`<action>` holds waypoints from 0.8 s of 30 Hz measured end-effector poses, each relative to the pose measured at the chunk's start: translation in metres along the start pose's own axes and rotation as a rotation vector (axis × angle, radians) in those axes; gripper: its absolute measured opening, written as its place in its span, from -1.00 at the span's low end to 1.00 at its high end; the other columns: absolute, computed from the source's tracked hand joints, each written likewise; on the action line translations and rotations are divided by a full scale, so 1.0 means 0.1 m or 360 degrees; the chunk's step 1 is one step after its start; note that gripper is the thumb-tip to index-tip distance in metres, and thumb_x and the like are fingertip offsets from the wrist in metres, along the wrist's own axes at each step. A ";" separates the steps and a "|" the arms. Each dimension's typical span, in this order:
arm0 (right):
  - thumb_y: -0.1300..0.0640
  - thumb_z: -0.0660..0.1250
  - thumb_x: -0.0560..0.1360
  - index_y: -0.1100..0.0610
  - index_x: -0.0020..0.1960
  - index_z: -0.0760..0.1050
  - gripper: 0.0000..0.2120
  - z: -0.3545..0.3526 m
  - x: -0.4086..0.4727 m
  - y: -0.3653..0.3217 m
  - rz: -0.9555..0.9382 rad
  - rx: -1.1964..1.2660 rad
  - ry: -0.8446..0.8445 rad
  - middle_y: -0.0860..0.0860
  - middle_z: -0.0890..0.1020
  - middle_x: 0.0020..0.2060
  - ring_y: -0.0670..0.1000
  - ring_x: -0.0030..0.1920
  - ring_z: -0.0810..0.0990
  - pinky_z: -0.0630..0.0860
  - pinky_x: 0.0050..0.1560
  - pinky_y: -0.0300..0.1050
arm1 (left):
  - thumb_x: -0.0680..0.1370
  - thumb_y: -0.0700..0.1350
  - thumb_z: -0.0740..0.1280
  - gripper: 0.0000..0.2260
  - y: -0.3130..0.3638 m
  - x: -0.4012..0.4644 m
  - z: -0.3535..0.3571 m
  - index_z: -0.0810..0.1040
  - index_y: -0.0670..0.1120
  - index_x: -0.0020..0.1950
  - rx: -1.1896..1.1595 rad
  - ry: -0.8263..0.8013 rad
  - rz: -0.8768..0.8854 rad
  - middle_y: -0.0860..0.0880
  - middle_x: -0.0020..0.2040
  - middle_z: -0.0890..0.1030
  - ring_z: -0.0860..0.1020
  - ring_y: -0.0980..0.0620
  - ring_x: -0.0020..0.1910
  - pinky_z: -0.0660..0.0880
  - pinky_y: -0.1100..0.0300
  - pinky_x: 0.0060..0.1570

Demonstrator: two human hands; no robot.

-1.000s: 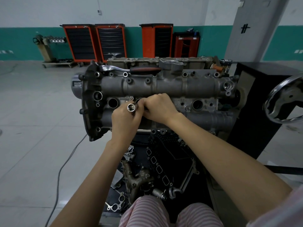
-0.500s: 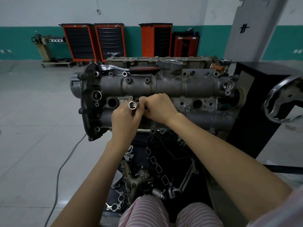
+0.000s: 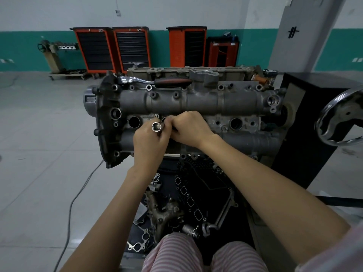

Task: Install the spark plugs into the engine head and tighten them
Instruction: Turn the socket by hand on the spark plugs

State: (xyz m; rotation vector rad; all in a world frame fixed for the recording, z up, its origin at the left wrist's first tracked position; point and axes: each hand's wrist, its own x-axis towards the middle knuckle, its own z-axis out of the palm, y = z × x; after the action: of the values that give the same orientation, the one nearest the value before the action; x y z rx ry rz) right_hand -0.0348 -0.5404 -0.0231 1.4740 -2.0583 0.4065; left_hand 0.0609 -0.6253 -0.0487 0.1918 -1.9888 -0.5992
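Observation:
The grey engine head lies across a stand in front of me, with a row of round plug wells along its middle. One open well shows at the left and another open well at the right. My left hand grips a shiny metal socket, its open end facing me, over the second well. My right hand is closed against the socket's far side; what its fingers hold is hidden. No spark plug is visible.
A ratchet with a dark red handle rests on the head's far edge. A chrome handwheel juts out at the right beside a black stand. Engine parts and gaskets lie below. A cable crosses the floor at the left.
Both hands have stayed at the second well; the socket has shifted only slightly in my left hand.

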 end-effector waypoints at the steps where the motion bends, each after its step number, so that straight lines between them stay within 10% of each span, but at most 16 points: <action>1: 0.09 0.27 0.47 0.18 -0.07 0.58 -0.82 0.00 0.00 -0.01 0.0012 0.0001 -0.0015 0.19 0.64 -0.30 0.25 -0.25 0.59 0.35 -0.32 -0.06 | 0.54 -0.10 0.22 -0.67 -0.01 -0.01 0.00 0.41 -0.29 -0.34 -0.0003 0.0001 0.0030 -0.15 -0.42 0.45 0.42 -0.11 -0.40 0.24 0.14 -0.38; 5: 0.01 0.26 0.47 0.11 -0.17 0.32 -0.81 -0.02 0.01 -0.01 0.0114 0.0078 -0.0055 0.07 0.59 -0.36 0.16 -0.35 0.55 0.26 -0.40 -0.12 | 0.53 -0.15 0.20 -0.83 -0.02 -0.05 -0.02 0.30 -0.15 -0.24 -0.0101 -0.0012 0.0025 -0.08 -0.32 0.35 0.33 -0.02 -0.33 0.15 0.27 -0.33; 24: 0.15 0.26 0.44 0.21 -0.14 0.41 -0.88 -0.01 0.00 -0.02 -0.0017 0.0022 -0.0042 0.15 0.59 -0.37 0.23 -0.36 0.55 0.20 -0.42 -0.13 | 0.54 -0.09 0.19 -0.77 -0.05 -0.06 -0.01 0.36 -0.23 -0.21 -0.0106 -0.0064 0.0012 -0.10 -0.28 0.38 0.35 -0.03 -0.32 0.21 0.22 -0.33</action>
State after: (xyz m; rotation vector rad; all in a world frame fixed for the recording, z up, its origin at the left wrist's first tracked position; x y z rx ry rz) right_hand -0.0331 -0.5405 -0.0223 1.5052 -2.0710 0.3997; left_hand 0.0645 -0.6274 -0.0553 0.1323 -2.0041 -0.6676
